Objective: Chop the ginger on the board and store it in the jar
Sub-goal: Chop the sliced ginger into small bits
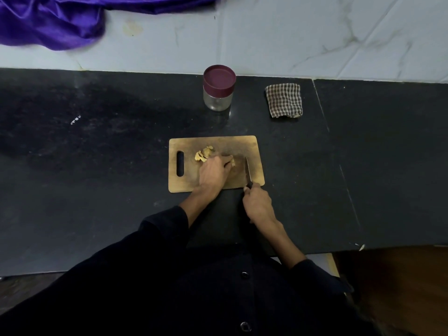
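The left hand (213,172) lies palm down on the wooden cutting board (253,144), its fingers bent over a piece of ginger (232,162) that they hold against the wood, while a small heap of ginger pieces (204,153) sits just beyond the knuckles. The right hand (258,202) curls tightly round the dark handle of a knife (247,173), whose blade lies over the board to the right of the held piece. Further back on the black counter (97,166) stand the jar (219,88), its maroon lid on, and a folded checked cloth (284,100) to its right.
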A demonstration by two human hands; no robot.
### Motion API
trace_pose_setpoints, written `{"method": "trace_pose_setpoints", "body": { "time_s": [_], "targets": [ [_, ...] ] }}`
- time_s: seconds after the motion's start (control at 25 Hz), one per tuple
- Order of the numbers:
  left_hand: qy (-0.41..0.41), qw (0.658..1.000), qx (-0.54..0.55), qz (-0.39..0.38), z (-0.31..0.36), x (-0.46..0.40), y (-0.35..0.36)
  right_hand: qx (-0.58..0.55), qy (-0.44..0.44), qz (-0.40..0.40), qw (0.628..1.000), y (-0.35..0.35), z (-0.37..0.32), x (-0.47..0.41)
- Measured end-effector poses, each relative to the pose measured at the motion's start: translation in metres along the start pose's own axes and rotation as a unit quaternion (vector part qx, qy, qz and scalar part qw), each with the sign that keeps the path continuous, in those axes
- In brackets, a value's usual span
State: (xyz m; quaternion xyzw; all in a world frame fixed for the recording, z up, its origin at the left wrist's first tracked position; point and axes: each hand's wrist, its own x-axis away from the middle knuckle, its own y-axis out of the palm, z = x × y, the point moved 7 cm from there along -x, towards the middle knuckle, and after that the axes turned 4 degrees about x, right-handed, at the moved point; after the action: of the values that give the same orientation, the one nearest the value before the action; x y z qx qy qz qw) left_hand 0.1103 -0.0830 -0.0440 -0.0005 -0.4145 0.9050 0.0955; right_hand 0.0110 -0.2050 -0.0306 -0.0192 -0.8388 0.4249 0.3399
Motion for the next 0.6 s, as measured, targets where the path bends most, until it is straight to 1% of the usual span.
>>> {"method": "trace_pose_setpoints", "body": {
  "time_s": [0.08, 0.2, 0.36, 0.6],
  "targets": [
    [0.004, 1.0, 0.027, 0.002, -0.002, 0.002, -0.001, 0.001, -0.007, -0.001, 1.0, -0.001, 0.002, 0.001],
    [0.014, 0.997, 0.066, 0.025, -0.003, 0.004, -0.007, 0.019, -0.031, -0.011, 0.999, -0.001, -0.004, 0.004],
    [0.023, 0.998, 0.051, 0.024, -0.002, 0.006, -0.006, 0.045, -0.058, -0.019, 0.997, -0.001, -0.013, 0.002],
    [0.014, 0.998, 0.042, 0.035, -0.001, 0.007, -0.005, 0.067, -0.067, -0.028, 0.995, 0.003, -0.015, -0.002]
  ]
}}
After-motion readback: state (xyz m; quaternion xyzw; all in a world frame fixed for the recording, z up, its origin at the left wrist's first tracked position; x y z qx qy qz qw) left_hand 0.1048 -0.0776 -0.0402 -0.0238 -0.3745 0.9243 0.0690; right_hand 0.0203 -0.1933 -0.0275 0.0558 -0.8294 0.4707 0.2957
